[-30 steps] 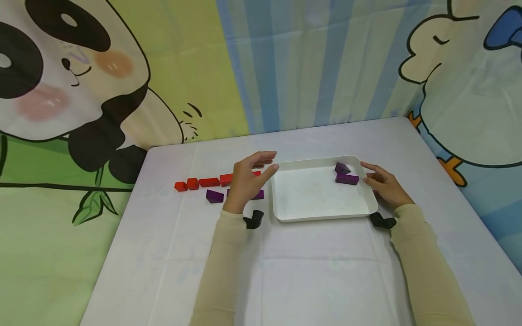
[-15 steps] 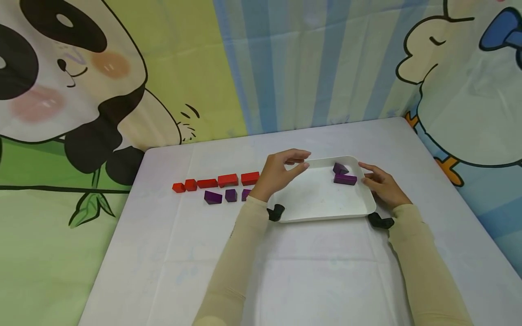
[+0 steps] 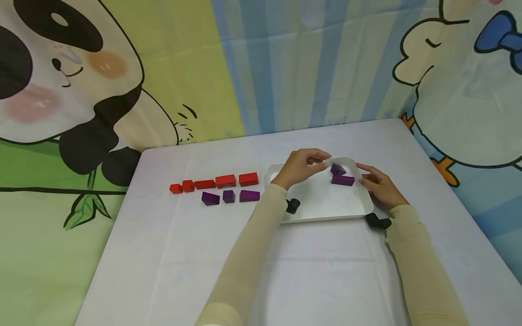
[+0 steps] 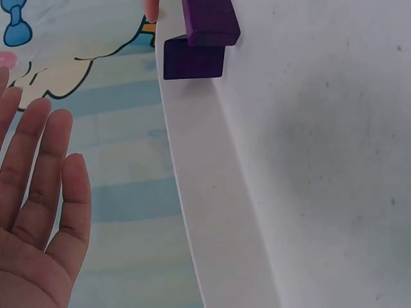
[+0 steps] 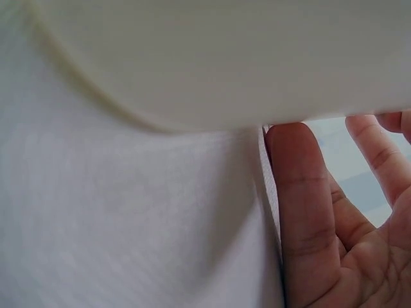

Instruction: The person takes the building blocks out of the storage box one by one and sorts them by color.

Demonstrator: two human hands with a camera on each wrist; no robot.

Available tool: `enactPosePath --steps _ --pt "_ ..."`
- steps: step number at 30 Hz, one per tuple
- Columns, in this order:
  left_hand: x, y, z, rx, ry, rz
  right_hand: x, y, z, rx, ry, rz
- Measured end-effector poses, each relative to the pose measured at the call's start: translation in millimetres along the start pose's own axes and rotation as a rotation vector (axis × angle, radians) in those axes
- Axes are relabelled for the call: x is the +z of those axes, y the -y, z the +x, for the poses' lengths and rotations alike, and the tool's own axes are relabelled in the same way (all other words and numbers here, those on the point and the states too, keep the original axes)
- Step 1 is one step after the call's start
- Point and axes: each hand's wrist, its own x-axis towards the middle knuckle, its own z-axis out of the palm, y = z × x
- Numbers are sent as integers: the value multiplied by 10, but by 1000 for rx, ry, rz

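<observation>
A white tray (image 3: pixel 326 203) lies on the table, with a purple triangular block (image 3: pixel 336 169) and a purple rectangular block (image 3: pixel 343 180) near its right side. My left hand (image 3: pixel 302 166) hovers over the tray to the left of these blocks, holding nothing. In the left wrist view its fingers (image 4: pixel 48 147) are extended, apart from the two blocks. At the tray's right edge is my right hand (image 3: pixel 382 186). The right wrist view shows its straight thumb (image 5: pixel 302 192) up against the tray's side (image 5: pixel 212 70); part of that hand lies outside the view.
Left of the tray, several red blocks (image 3: pixel 225 181) form a row. In front of them stand purple blocks (image 3: pixel 210 198), with one (image 3: pixel 249 196) close to the left sleeve. The white-covered table (image 3: pixel 195 271) meets a printed cloth backdrop (image 3: pixel 285 63) behind it.
My left hand has moved right, from beside the tray's left edge to over the tray near the purple blocks. The right hand stays at the tray's right edge.
</observation>
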Motion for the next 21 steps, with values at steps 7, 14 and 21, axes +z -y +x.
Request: enactPosePath --steps 7,14,21 --pt "169 145 168 -60 39 -50 11 29 -10 11 -10 -3" --pt "320 219 251 -162 42 -13 9 39 -21 6 -6 5" --pt "479 229 309 -266 78 27 10 28 4 7 1 -9"
